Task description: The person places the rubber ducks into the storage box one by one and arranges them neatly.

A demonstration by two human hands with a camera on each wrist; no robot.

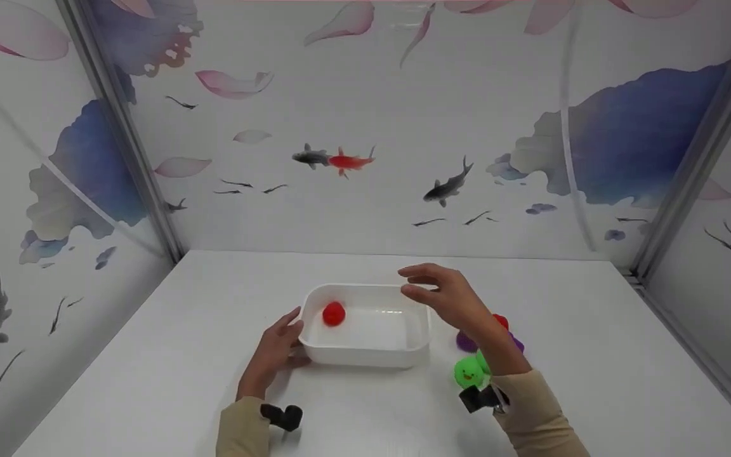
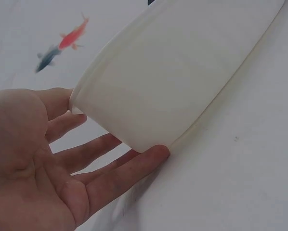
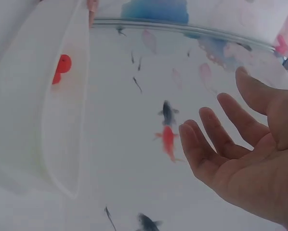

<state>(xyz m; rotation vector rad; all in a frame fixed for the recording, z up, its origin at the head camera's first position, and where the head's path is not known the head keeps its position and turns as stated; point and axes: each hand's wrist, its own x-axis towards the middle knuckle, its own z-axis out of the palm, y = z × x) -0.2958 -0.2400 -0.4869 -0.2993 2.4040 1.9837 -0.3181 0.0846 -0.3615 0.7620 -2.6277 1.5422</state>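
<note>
Touching the white plastic tub [image 1: 365, 357] toward nine o'clock with spread, nearly straight fingers of the left hand [image 1: 275, 349]; holding the right hand [image 1: 449, 301] near the tub's two-o'clock corner, with loosely curved, parted fingers. Showing a red ball [image 1: 334, 314] inside toward ten, a smiling green ball [image 1: 468, 372] outside toward four.

Behind the white table [image 1: 594, 355], a pale wall [image 1: 353, 235] bears printed pink petals [image 1: 229, 86], a blue leaf [image 1: 638, 139], and a red fish [image 1: 349, 162] touching a dark fish [image 1: 309, 156]; metal posts [image 1: 122, 127] flank the wall.
</note>
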